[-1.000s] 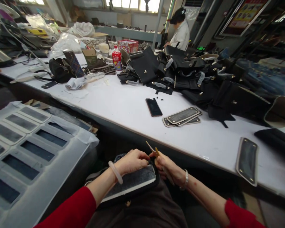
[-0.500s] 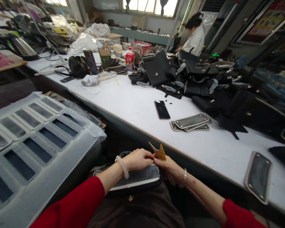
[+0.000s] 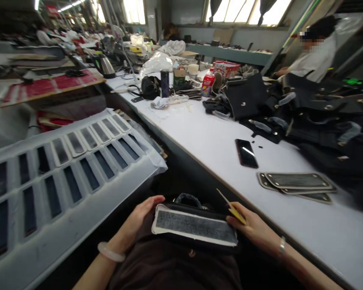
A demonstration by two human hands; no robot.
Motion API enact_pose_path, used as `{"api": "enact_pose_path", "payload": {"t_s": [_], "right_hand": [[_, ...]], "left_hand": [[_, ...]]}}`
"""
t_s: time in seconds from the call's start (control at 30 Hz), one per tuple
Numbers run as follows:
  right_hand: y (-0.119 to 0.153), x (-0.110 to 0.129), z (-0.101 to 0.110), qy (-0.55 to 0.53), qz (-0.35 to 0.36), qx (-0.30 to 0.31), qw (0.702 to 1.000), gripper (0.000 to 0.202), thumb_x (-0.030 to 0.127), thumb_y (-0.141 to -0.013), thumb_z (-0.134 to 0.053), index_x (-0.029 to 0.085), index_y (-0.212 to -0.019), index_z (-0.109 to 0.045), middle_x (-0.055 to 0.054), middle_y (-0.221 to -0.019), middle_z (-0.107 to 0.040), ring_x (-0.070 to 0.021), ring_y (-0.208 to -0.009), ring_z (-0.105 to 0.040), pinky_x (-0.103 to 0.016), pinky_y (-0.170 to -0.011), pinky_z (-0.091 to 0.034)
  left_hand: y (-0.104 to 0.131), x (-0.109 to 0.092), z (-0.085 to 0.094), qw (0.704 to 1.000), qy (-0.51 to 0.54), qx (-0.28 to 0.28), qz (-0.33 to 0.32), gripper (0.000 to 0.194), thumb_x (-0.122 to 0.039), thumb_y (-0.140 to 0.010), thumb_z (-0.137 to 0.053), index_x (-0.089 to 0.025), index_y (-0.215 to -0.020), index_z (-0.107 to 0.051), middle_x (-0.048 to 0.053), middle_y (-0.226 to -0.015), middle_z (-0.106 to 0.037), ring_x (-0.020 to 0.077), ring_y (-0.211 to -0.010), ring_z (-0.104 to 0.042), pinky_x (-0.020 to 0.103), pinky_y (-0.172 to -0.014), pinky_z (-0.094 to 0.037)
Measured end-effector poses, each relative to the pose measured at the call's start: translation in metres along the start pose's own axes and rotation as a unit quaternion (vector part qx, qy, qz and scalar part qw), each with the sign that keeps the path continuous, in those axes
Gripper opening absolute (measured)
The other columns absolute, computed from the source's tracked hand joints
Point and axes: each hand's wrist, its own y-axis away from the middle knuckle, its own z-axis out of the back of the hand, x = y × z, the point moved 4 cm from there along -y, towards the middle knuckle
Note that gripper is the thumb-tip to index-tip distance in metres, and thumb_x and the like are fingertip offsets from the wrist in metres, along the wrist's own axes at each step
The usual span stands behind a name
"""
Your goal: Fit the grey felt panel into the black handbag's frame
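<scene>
A black bag (image 3: 211, 246) lies on my lap, with a dark grey panel (image 3: 196, 226) edged in white on its upward side. A plastic-wrapped handle (image 3: 187, 198) loops up behind it, and a small gold-coloured fitting (image 3: 192, 253) shows in front. My left hand (image 3: 140, 215) is beside the panel's left end, fingers stretched out, nothing visible in it. At the right end, my right hand (image 3: 249, 223) is closed on a thin yellow scraper-like piece (image 3: 238, 215), whose pointed tip sticks up. Whether its fingertips also touch the bag is hard to tell.
On my left stands a pale tray (image 3: 133, 179) of rectangular slots, some holding grey panels (image 3: 104, 133). The white table (image 3: 196, 141) carries a phone (image 3: 246, 153), stacked rimmed panels (image 3: 299, 183), a red bottle (image 3: 207, 82) and piled black bags (image 3: 320, 108). A person (image 3: 314, 52) works beyond.
My left hand has moved off the panel's right end to its left end and opened. My right hand keeps the yellow piece, now turned more edge-on. The view has swung left.
</scene>
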Motion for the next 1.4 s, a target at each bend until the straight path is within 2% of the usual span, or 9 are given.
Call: {"api": "enact_pose_path", "payload": {"t_s": [0.1, 0.17, 0.3, 0.47, 0.73, 0.93, 1.07, 1.27, 1.4], "right_hand": [[-0.005, 0.026, 0.007, 0.026, 0.024, 0.052, 0.998, 0.072, 0.068, -0.075, -0.06, 0.022, -0.128, -0.046, -0.008, -0.118, -0.061, -0.0286, -0.106, -0.058, -0.038, -0.092, -0.045], [-0.016, 0.052, 0.004, 0.086, 0.047, 0.067, 0.993, 0.065, 0.072, -0.079, -0.049, 0.021, -0.119, -0.052, -0.009, -0.113, -0.063, -0.0289, -0.102, -0.059, -0.038, -0.087, -0.046], [-0.05, 0.1, -0.027, 0.303, 0.118, 0.036, 0.945, 0.051, 0.06, -0.095, -0.028, 0.02, -0.078, -0.054, -0.007, -0.08, -0.062, -0.0244, -0.078, -0.057, -0.038, -0.073, -0.036], [-0.09, 0.143, -0.073, 0.381, 0.25, 0.055, 0.888, 0.042, 0.051, -0.1, -0.036, 0.019, -0.078, -0.054, -0.003, -0.082, -0.063, -0.0212, -0.081, -0.055, -0.036, -0.073, -0.028], [-0.123, 0.199, -0.1, 0.393, 0.405, 0.077, 0.822, 0.04, 0.049, -0.097, -0.045, 0.019, -0.072, -0.055, -0.001, -0.075, -0.062, -0.018, -0.077, -0.047, -0.037, -0.074, -0.023], [-0.137, 0.218, -0.119, 0.405, 0.519, 0.073, 0.749, 0.043, 0.045, -0.098, -0.041, 0.019, -0.065, -0.052, -0.001, -0.065, -0.058, -0.0173, -0.069, -0.04, -0.039, -0.071, -0.021], [-0.141, 0.222, -0.126, 0.39, 0.573, 0.073, 0.717, 0.043, 0.045, -0.098, -0.042, 0.02, -0.065, -0.053, -0.001, -0.063, -0.058, -0.0172, -0.066, -0.037, -0.039, -0.068, -0.019], [-0.144, 0.222, -0.133, 0.382, 0.612, 0.085, 0.687, 0.044, 0.043, -0.098, -0.041, 0.02, -0.062, -0.053, -0.001, -0.059, -0.057, -0.0172, -0.062, -0.035, -0.039, -0.066, -0.018], [-0.144, 0.221, -0.136, 0.387, 0.622, 0.096, 0.673, 0.045, 0.04, -0.099, -0.039, 0.02, -0.062, -0.053, -0.001, -0.059, -0.057, -0.0168, -0.06, -0.035, -0.039, -0.065, -0.017]], "left_hand": [[0.008, 0.036, -0.004, 0.997, 0.077, 0.006, -0.01, 0.055, -0.054, -0.092, -0.045, -0.017, -0.132, -0.053, 0.011, -0.126, -0.065, 0.0262, -0.115, -0.06, 0.041, -0.103, -0.042], [0.009, 0.047, -0.007, 0.994, 0.111, 0.0, -0.018, 0.058, -0.055, -0.092, -0.045, -0.017, -0.135, -0.049, 0.01, -0.126, -0.065, 0.0251, -0.112, -0.061, 0.039, -0.1, -0.044], [0.012, 0.043, -0.01, 0.995, 0.096, 0.006, -0.033, 0.055, -0.054, -0.093, -0.044, -0.016, -0.133, -0.051, 0.009, -0.122, -0.066, 0.0237, -0.111, -0.06, 0.038, -0.102, -0.042], [0.016, 0.034, -0.006, 0.998, 0.048, -0.027, -0.038, 0.053, -0.05, -0.093, -0.048, -0.015, -0.131, -0.055, 0.01, -0.125, -0.065, 0.0248, -0.116, -0.058, 0.038, -0.102, -0.042], [0.015, 0.033, -0.01, 0.992, 0.095, -0.059, -0.056, 0.046, -0.042, -0.091, -0.054, -0.016, -0.129, -0.054, 0.01, -0.134, -0.06, 0.0242, -0.126, -0.052, 0.035, -0.109, -0.038], [0.01, 0.047, -0.011, 0.976, 0.169, -0.129, -0.047, 0.089, -0.05, -0.083, -0.063, -0.012, -0.148, -0.016, 0.019, -0.132, -0.059, 0.0265, -0.122, -0.056, 0.04, -0.107, -0.04], [0.014, 0.047, -0.011, 0.97, 0.167, -0.168, -0.052, 0.091, -0.046, -0.085, -0.062, -0.019, -0.152, -0.006, 0.014, -0.128, -0.064, 0.0222, -0.116, -0.06, 0.038, -0.104, -0.042], [0.018, 0.042, -0.013, 0.967, 0.148, -0.196, -0.071, 0.061, -0.041, -0.086, -0.063, -0.019, -0.14, -0.043, 0.011, -0.129, -0.065, 0.0239, -0.115, -0.062, 0.033, -0.096, -0.049], [0.021, 0.035, -0.01, 0.971, 0.062, -0.218, -0.08, 0.044, -0.041, -0.088, -0.061, -0.022, -0.128, -0.058, 0.005, -0.124, -0.068, 0.0212, -0.108, -0.065, 0.03, -0.096, -0.05]]}}
